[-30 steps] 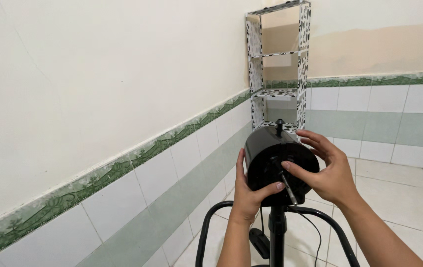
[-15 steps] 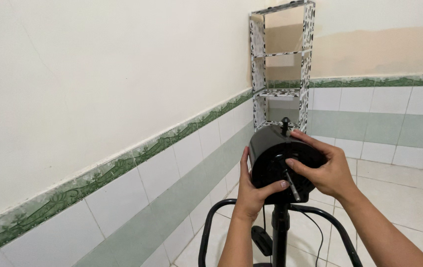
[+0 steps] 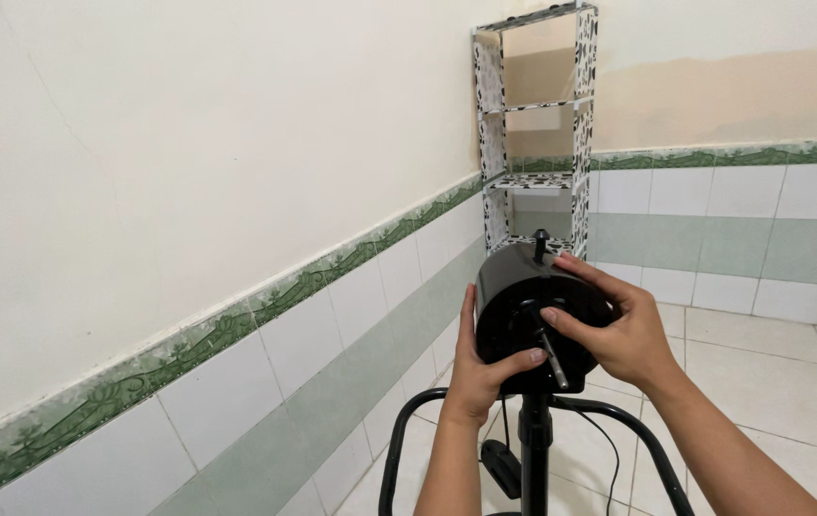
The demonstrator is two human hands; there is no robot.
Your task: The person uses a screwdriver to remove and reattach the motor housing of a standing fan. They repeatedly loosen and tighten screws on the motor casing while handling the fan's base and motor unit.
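A black fan motor housing sits on top of a black stand pole, with a small knob on its top and a metal shaft sticking out of its front. My left hand grips the housing from the left and underneath, thumb across the front face. My right hand wraps over the right side, its fingers at the base of the shaft.
A tall patterned corner shelf stands in the room corner behind the fan. A black curved tube of the stand loops below, with a cable and plug hanging. Tiled walls run left and behind; white floor tiles lie to the right.
The view has shifted slightly. My right hand has slid a little further over the housing's front, with its fingers now at the shaft. My left hand keeps its grip.
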